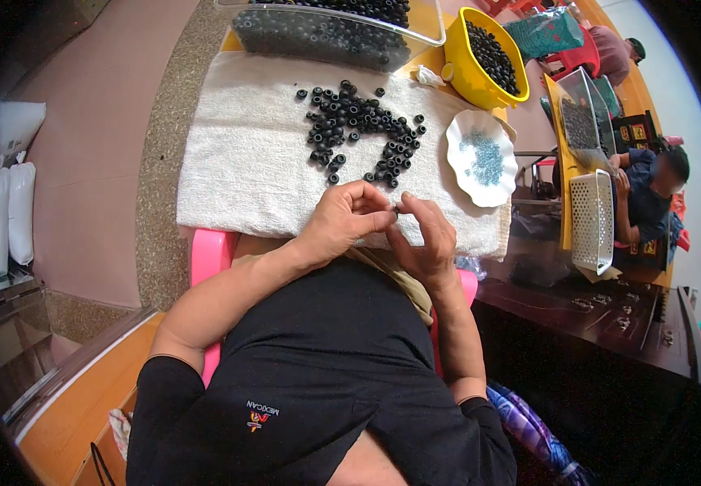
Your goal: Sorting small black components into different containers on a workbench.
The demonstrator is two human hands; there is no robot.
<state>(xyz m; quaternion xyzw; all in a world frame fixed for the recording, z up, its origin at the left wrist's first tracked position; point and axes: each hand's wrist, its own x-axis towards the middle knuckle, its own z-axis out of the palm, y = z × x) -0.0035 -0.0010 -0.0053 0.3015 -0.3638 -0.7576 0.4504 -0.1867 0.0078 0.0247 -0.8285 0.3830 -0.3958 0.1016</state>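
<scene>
Left hand (342, 220) and right hand (425, 235) drawn together at the near edge of a white towel (245, 154), fingertips meeting and pinched from both sides on one small black ring (396, 211); ring largely hidden between the fingers. Both forearms entering from below, over a black shirt (326, 364).

Just beyond the hands, on the towel: loose scatter of black rings (358, 121), lying flat and mostly touching one another. To the right of the scatter, overlapping the towel's right edge: white scalloped dish (460, 138) holding small pale-blue parts (484, 158), too small to tell apart. Behind the towel: clear plastic tray (431, 32) filled with black rings, and beside it, to the right, yellow bowl (468, 77) likewise filled. Beneath the towel's near edge: pink seat or stool (208, 255).

Farther right, well apart: white perforated basket (593, 219) and another person (650, 194) seated at an orange table (565, 162).
</scene>
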